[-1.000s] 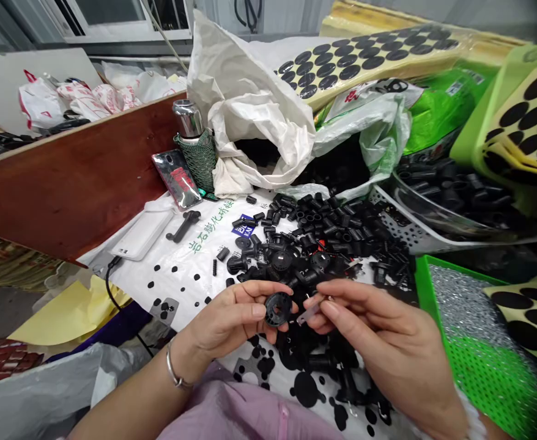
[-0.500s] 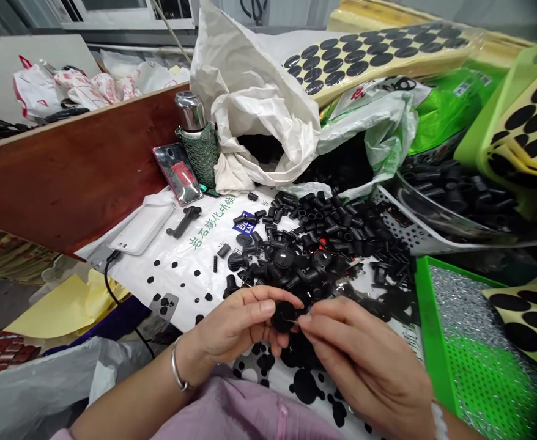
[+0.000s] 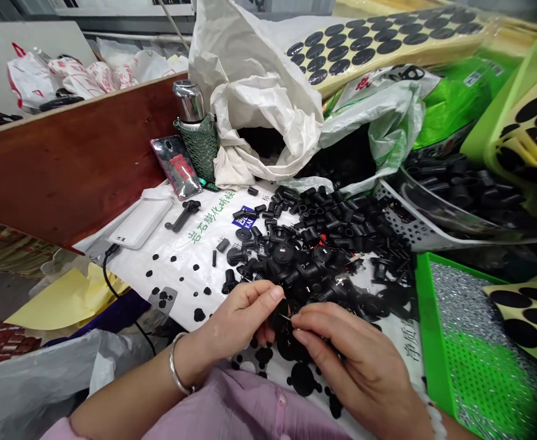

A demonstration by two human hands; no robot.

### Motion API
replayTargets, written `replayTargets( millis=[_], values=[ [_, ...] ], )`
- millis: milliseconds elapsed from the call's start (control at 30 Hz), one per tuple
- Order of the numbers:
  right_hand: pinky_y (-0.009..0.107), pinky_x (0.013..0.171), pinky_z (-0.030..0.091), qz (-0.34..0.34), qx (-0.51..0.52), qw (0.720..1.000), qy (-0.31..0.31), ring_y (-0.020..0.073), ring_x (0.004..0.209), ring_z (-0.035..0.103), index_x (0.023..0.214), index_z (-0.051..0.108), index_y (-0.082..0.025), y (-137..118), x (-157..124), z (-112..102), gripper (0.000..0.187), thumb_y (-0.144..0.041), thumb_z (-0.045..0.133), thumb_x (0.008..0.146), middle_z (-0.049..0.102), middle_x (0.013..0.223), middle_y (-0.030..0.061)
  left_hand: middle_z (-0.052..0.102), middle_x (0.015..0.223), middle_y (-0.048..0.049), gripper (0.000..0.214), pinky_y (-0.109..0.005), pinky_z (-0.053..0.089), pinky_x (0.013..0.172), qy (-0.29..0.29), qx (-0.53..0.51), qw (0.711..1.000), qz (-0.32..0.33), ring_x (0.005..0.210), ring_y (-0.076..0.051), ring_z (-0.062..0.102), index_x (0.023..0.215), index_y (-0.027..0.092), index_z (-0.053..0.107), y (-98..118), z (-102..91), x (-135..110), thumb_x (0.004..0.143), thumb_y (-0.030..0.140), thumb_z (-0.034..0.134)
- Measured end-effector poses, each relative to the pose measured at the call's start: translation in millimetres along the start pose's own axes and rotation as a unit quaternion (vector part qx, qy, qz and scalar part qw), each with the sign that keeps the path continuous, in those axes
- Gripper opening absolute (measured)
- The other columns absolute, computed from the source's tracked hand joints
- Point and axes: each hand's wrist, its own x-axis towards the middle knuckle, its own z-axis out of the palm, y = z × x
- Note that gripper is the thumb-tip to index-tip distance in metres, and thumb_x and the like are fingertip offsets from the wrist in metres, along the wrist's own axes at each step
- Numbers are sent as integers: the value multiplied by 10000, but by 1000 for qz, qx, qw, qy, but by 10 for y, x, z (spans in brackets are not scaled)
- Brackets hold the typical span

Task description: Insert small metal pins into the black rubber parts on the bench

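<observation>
My left hand (image 3: 238, 318) pinches a small round black plastic part (image 3: 281, 318) between thumb and fingers, low in the middle of the view. My right hand (image 3: 351, 360) meets it from the right and pinches a thin metal piece (image 3: 287, 317) against that part. Just beyond both hands a heap of black plastic parts (image 3: 323, 244) lies on a white printed sheet (image 3: 190, 256). A silver bracelet (image 3: 174, 373) sits on my left wrist.
A green tray (image 3: 427, 330) with small metal pieces stands at the right. Sheets of black round pads (image 3: 364, 43) lie at the back. White bags (image 3: 254, 98), a flask (image 3: 195, 134), a phone (image 3: 177, 168) and a white power bank (image 3: 140, 223) crowd the back left by a brown board (image 3: 66, 165).
My hands have come together: the metal piece, held apart from the round part a second ago, is now pressed into it. Both hands have shifted slightly lower.
</observation>
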Motion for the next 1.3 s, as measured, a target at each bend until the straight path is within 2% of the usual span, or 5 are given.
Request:
replayTargets(
  millis=[200,633,1000,1167,1300],
  values=[
    [156,701,499,59,31,997,49,83,781,604,891,602,-186,81,-31,6,134,-94,563,801,631,839,5,609,673,-25,397,-224,484,541,-31,-46,997,47,577,-114,591,1099,129,505,8,17,-44,829,419,534],
    [167,655,487,108,83,991,-1,79,742,589,872,597,-187,83,-32,17,107,-108,555,812,613,815,-5,569,862,-29,331,-222,451,588,-40,14,999,29,646,-80,526,1065,152,534,-98,-49,-90,784,302,623],
    [188,643,480,97,63,993,-30,91,726,581,877,601,-172,12,-17,0,118,-100,526,822,604,790,9,549,694,2,335,-210,432,560,-102,65,992,37,590,-89,506,1065,135,551,-86,-121,-85,801,338,586],
    [154,582,473,144,100,984,-14,73,657,576,822,600,-195,89,0,32,76,-127,571,807,610,757,-19,594,758,-28,262,-214,427,591,-139,247,948,146,629,-102,516,1108,140,531,-11,-157,-84,875,221,444],
    [180,627,492,128,83,988,-26,93,711,586,871,592,-199,101,-19,41,96,-131,543,824,607,789,-4,570,716,-26,215,-221,397,616,-68,390,892,218,650,-116,505,954,132,587,-17,-139,-70,877,139,387]
  ],
)
